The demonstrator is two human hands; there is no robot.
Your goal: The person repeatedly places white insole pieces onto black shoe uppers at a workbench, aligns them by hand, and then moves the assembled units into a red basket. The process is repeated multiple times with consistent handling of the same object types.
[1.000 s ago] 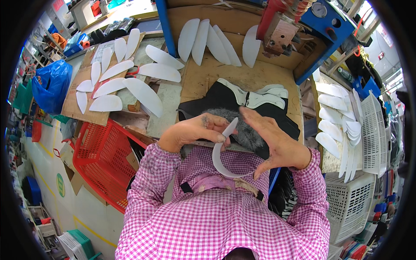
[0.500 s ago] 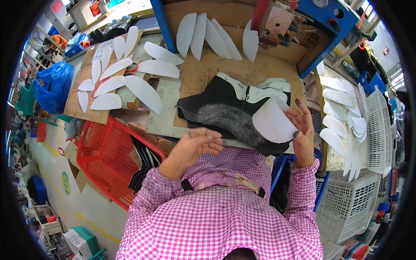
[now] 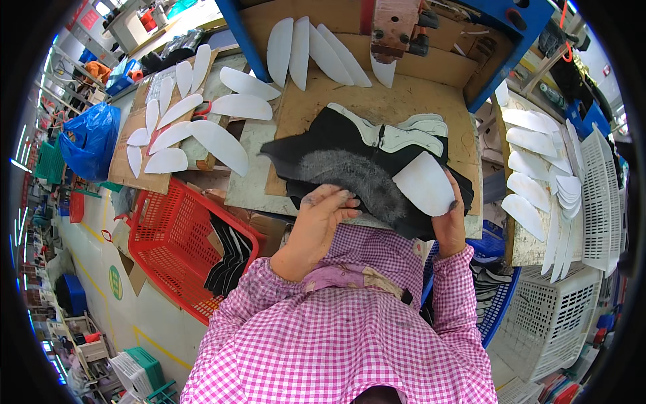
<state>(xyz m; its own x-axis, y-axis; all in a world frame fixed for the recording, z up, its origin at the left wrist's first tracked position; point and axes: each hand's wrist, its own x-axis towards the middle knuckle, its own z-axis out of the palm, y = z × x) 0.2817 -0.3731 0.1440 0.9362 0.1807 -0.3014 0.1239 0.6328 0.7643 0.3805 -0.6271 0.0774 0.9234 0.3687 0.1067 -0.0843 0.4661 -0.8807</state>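
Observation:
A white rounded stiffener piece point(image 3: 425, 185) is held by my right hand point(image 3: 451, 225), with the fingers behind it and the thumb at its lower right edge. It lies over the right part of a black fabric piece point(image 3: 282, 153), which has a fuzzy grey patch across its middle. My left hand point(image 3: 319, 225) is at the near edge of the black piece, fingers half bent and slightly apart, the tips touching or just beside that edge. Behind it are black pieces with white panels point(image 3: 410, 138), which look like shoe uppers.
A press head point(image 3: 393, 34) hangs above the board between blue frame posts point(image 3: 243, 40). White stiffeners lie on a cardboard sheet point(image 3: 145, 176) at left and on a side table point(image 3: 531, 252) at right. Red point(image 3: 168, 249) and blue point(image 3: 501, 299) baskets hold striped dark pieces; white crates point(image 3: 552, 316) stand at right.
The white piece has been lowered and turned onto the right part of the black piece. My left hand has moved right and up to the black piece's near edge. The view has shifted slightly.

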